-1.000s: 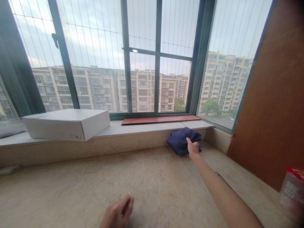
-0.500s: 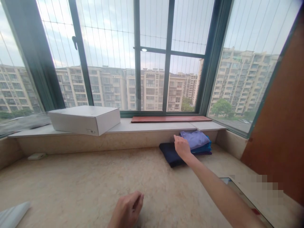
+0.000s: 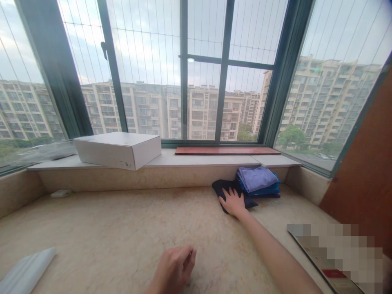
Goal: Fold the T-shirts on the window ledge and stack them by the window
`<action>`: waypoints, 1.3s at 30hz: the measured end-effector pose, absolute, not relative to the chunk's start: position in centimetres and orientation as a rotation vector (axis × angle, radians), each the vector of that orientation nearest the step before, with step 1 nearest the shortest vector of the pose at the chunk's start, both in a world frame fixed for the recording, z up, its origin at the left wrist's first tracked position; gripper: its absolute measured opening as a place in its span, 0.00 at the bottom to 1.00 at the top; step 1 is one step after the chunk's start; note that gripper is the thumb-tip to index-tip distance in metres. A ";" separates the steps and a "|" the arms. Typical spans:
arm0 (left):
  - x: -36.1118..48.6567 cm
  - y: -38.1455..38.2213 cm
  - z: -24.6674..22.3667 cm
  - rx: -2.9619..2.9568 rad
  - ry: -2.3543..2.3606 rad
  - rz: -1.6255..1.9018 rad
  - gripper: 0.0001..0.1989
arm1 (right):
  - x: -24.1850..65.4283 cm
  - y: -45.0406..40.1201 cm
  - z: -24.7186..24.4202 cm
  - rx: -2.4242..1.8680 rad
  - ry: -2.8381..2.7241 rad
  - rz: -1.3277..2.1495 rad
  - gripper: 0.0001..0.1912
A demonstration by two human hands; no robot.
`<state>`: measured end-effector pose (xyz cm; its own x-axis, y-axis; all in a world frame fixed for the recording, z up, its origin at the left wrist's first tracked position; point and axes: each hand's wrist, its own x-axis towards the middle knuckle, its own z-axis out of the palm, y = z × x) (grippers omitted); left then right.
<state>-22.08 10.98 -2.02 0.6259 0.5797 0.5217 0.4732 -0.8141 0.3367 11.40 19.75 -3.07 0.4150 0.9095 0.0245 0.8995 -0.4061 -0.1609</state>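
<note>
My right hand point(image 3: 233, 202) lies with spread fingers on a dark navy cloth point(image 3: 221, 188) at the right of the stone surface. Against the cloth's right side sits a stack of folded fabric, with a lavender piece point(image 3: 257, 178) on top and blue and dark purple layers point(image 3: 272, 190) below. At the bottom centre, my left hand point(image 3: 177, 265) is near the stone surface with its fingers curled together. Whether anything is inside those fingers is hidden.
A white box point(image 3: 118, 150) and a reddish board point(image 3: 226, 151) rest on the raised white sill point(image 3: 196, 160). A small white object point(image 3: 61, 193) lies at the left. White material point(image 3: 29, 269) shows lower left, a dark-edged flat item point(image 3: 318, 257) lower right, beside a brown panel point(image 3: 361, 163).
My right hand has come down onto the navy cloth with fingers spread, and the cloth's outline has changed. The view has shifted slightly. My left hand stays curled.
</note>
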 end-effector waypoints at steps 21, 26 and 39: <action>-22.7 11.6 -1.7 2.679 1.055 0.759 0.15 | 3.1 7.0 -0.8 -1.671 -1.796 0.320 0.29; -25.2 12.1 0.0 2.578 1.225 0.828 0.13 | 1.7 2.3 -3.1 -1.488 -1.678 0.198 0.26; -25.0 12.6 -1.0 2.390 1.189 0.966 0.13 | 5.0 2.2 -2.9 -1.576 -1.520 0.409 0.25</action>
